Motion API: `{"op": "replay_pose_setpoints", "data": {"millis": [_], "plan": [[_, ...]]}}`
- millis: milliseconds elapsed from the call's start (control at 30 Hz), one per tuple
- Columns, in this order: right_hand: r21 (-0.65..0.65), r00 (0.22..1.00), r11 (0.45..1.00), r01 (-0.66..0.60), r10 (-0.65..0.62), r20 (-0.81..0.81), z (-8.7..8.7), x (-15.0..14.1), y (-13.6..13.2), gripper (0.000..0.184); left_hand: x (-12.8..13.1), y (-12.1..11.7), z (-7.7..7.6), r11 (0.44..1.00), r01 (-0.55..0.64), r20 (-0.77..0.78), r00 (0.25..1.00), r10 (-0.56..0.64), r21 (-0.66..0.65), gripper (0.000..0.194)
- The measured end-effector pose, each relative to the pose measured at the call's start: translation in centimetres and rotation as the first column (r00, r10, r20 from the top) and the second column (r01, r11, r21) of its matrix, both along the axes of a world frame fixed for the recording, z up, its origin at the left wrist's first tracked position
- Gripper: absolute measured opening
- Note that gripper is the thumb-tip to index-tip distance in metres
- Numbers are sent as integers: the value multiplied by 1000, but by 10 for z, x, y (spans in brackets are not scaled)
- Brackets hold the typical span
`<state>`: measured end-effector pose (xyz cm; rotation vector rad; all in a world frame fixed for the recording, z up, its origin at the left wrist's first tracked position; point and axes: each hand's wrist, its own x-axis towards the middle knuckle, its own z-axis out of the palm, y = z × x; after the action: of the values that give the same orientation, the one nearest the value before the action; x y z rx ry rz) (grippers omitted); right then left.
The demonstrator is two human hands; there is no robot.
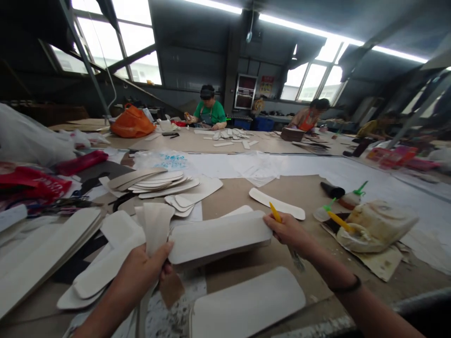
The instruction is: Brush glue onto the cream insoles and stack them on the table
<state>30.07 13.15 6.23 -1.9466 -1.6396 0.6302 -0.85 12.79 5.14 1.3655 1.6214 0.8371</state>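
Observation:
A long white panel with rounded corners (220,234) is stretched between my two hands above the table. My left hand (144,267) is closed, its thumb at the panel's left end, with a bunch of white strips (155,223) sticking up from the same grip. At the panel's right end, my right hand (287,230) is closed on it and also holds a yellow-handled tool (275,212); the tool's working end is not clear. Closer to me lies another white panel (250,305). A curved white piece (277,203) rests beyond my right hand.
Stacked white pieces (162,182) spread across the left. On the right are a stained pouch (378,225) with a yellow handle in it, green-tipped bottles (354,196) and a black cylinder (332,189). Two co-workers (211,112) (310,117) work across the table; an orange bag (132,122) lies there.

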Motion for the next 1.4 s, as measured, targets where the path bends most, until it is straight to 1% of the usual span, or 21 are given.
{"op": "replay_pose_setpoints", "data": {"millis": [67, 133, 167, 233, 300, 367, 433, 467, 500, 600, 667, 767, 833, 900, 967, 1033, 1100, 1200, 1267, 1333, 1400], "plan": [[70, 994, 997, 20, -28, 107, 2, 1, 16, 32, -3, 15, -2, 1000, 18, -113, 993, -15, 19, 42], [123, 985, 991, 56, -75, 156, 2, 4, 21, 27, -10, 23, -8, 1000, -20, -220, 975, 23, 14, 39], [146, 980, 987, 71, -97, 176, 1, 5, 18, 24, -14, 23, -11, 999, -53, -247, 968, 54, 11, 39], [168, 975, 982, 89, -120, 187, 1, 8, 4, 25, -20, 13, -20, 994, -106, -203, 973, 107, 15, 39], [180, 990, 980, 81, -101, 103, 2, 7, -18, 37, -21, -8, -29, 987, -157, -72, 985, 154, -41, 39], [193, 997, 978, 81, -76, -34, 2, 3, -42, 48, -15, -34, -37, 972, -171, 37, 983, 179, -159, 39], [184, 980, 976, 113, -79, -184, 0, -8, -63, 52, -3, -59, -44, 961, -81, 116, 987, 115, -264, 41], [163, 963, 977, 135, -90, -254, -2, -15, -71, 52, 3, -69, -47, 951, -43, 127, 988, 85, -306, 42], [134, 938, 979, 154, -102, -332, -5, -23, -79, 53, 9, -77, -50, 952, -44, 134, 987, 88, -301, 44], [67, 816, 985, 159, -93, -571, -20, -54, -95, 52, 21, -89, -58, 951, -20, 156, 985, 72, -308, 40], [48, 731, 987, 155, -82, -677, -32, -74, -101, 49, 23, -91, -62, 947, -10, 161, 985, 65, -321, 36], [17, 636, 992, 122, -65, -769, -49, -98, -106, 43, 22, -91, -66, 943, 17, 161, 986, 39, -333, 34], [-17, 619, 997, 72, -58, -783, -56, -106, -107, 38, 22, -91, -67, 939, 49, 166, 986, 9, -342, 32], [-74, 651, 997, 35, -79, -755, -57, -108, -108, 33, 23, -91, -66, 935, 73, 175, 985, -12, -346, 29], [-115, 699, 993, 4, -85, -711, -54, -107, -108, 29, 24, -91, -64, 933, 86, 189, 982, -20, -349, 28], [-112, 749, 993, -25, -56, -660, -50, -103, -109, 26, 25, -92, -64, 932, 87, 202, 979, -16, -351, 30], [-83, 812, 996, -22, -31, -582, -48, -96, -111, 25, 24, -93, -65, 933, 80, 212, 977, -4, -351, 31], [-14, 929, 998, 56, -57, -366, -50, -77, -116, 25, 23, -94, -68, 932, 70, 217, 976, 9, -356, 34], [41, 973, 991, 124, -114, -201, -50, -61, -119, 27, 23, -95, -70, 930, 64, 210, 978, 14, -361, 35], [87, 980, 977, 195, -191, -56, -48, -43, -122, 30, 22, -95, -71, 930, 58, 200, 980, 17, -363, 36], [131, 966, 961, 242, -251, 64, -42, -29, -124, 34, 21, -95, -73, 932, 49, 187, 982, 20, -359, 37]]}}
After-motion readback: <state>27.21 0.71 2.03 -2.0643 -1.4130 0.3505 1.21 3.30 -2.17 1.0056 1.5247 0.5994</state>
